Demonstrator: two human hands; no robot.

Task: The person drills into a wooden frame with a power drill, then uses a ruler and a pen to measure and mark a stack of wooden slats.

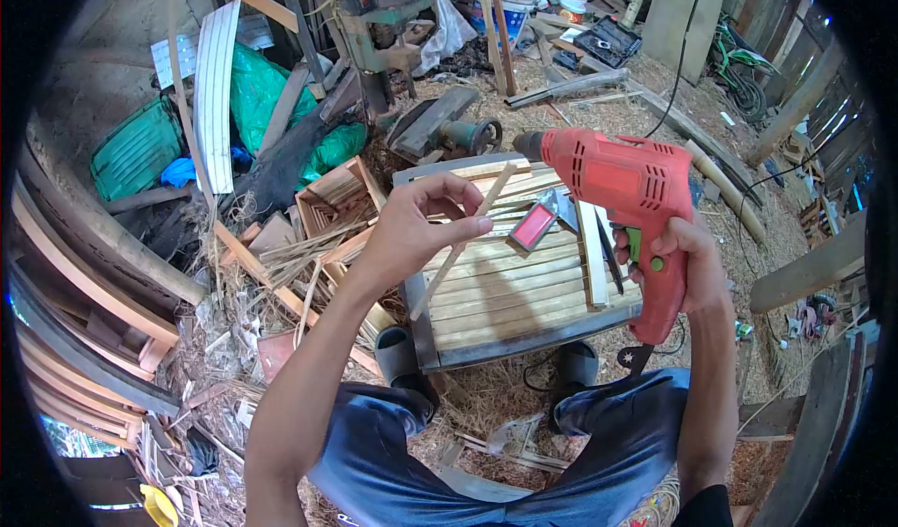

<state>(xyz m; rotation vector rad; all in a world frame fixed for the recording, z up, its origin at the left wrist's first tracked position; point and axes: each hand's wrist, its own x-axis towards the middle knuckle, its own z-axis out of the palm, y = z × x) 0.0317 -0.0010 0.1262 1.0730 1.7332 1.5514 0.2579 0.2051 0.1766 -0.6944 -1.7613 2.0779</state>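
Observation:
My right hand [687, 256] is wrapped around the handle of a red corded drill [627, 176], raised over the right side of a slatted wooden panel [496, 312]. The drill's chuck points left; whether a bit sits in it is hard to make out. A thin wooden strip [465, 246] is pinched in my left hand [435, 218], slanting up to the right, its upper end near the chuck. On the panel lie a small box with a red top [534, 226], a pale wooden batten [591, 256] and a dark pencil-like stick [613, 263].
Scrap wood and an open wooden crate [341, 195] lie left of the panel. Behind it stands a machine with a handwheel [486, 137]. A black cord [687, 50] hangs at the upper right. Curved wooden pieces [94, 274] are stacked at far left.

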